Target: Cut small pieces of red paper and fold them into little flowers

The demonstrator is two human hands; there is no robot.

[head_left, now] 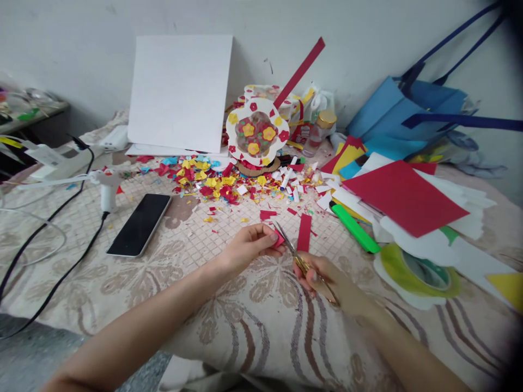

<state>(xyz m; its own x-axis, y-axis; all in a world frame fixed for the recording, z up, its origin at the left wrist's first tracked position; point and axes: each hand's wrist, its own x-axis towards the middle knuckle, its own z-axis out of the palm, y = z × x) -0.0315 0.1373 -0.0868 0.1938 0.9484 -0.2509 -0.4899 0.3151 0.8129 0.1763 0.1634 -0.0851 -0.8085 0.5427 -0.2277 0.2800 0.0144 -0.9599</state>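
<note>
My left hand (255, 243) pinches a small piece of red paper (279, 238) between thumb and fingers. In my right hand (321, 275) is a pair of scissors (301, 262) with gold handles, its blades pointing up and left. The blades lie right beside the red piece; whether they touch it I cannot tell. A red paper strip (304, 233) lies on the patterned tablecloth (229, 296) just beyond the scissors. Scraps of red, yellow, white and blue paper (220, 182) are strewn farther back. Behind them stands a round paper decoration (258, 133) with yellow and red flowers.
At left lie a black-screened phone (139, 225), a white glue gun (108, 190) and cables. A white board (180, 92) leans on the wall. To the right are a green marker (355, 227), a tape roll (425, 272), red paper (406, 196) and a blue bag (408, 109).
</note>
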